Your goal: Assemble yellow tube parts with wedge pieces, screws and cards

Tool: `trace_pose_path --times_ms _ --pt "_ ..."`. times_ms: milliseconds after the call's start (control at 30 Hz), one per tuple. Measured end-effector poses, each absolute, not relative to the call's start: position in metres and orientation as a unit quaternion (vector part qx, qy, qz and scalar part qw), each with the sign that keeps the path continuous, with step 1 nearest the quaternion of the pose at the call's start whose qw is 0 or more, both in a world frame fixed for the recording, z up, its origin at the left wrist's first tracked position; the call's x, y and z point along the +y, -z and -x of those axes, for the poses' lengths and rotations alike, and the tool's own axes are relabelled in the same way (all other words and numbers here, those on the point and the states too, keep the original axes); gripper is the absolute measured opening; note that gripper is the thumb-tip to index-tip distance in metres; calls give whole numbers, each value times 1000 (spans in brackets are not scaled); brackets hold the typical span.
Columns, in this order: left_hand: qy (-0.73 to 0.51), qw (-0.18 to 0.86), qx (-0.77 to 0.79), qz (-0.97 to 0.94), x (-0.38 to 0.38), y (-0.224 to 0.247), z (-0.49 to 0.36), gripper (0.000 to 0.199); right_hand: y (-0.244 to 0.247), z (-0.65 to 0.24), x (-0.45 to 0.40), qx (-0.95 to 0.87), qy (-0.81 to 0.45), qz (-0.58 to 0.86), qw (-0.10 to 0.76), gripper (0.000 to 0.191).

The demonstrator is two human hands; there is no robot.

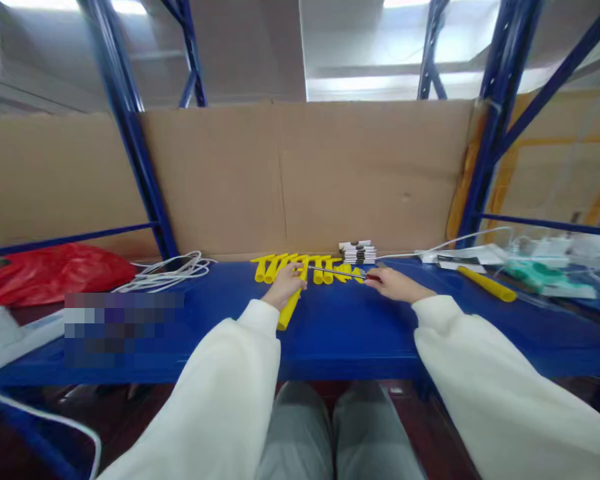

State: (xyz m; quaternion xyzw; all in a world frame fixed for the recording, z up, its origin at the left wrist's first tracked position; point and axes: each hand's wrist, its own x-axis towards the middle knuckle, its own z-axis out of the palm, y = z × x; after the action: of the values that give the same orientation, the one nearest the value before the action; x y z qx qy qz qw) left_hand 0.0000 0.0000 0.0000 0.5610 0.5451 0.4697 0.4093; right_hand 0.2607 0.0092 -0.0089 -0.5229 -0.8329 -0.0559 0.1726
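Note:
My left hand is closed around a yellow tube-shaped piece with a crossbar at its far end, tilted toward me above the blue table. In my right hand is a screwdriver, its handle mostly covered by my fingers. The long thin metal shaft points left, and its tip reaches the upper part of the yellow piece near my left fingers. Whether the tip touches a screw is too small to tell. Behind my hands stand several similar yellow pieces in a row, with small yellow parts beside them.
A stack of small white-and-black items sits against the cardboard wall. On the right lie a yellow tube and a green item among plastic. Leftward are a white cable coil, a red bag and blue posts.

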Motion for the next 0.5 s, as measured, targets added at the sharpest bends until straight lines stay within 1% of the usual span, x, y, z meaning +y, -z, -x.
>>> trace_pose_path --times_ms 133,233,300,367,500 --pt "-470 404 548 -562 3 -2 1 63 15 -264 15 -829 61 521 192 11" --pt "-469 401 554 -559 5 -1 1 64 16 -264 16 -816 81 532 209 9" --pt "-468 401 555 -559 6 0 2 64 14 -264 14 -810 98 541 205 7" --pt "-471 399 554 -558 8 1 2 63 11 -263 10 -809 105 548 186 9" --pt "-476 396 555 -555 8 2 2 61 7 -260 5 -812 102 552 160 20"
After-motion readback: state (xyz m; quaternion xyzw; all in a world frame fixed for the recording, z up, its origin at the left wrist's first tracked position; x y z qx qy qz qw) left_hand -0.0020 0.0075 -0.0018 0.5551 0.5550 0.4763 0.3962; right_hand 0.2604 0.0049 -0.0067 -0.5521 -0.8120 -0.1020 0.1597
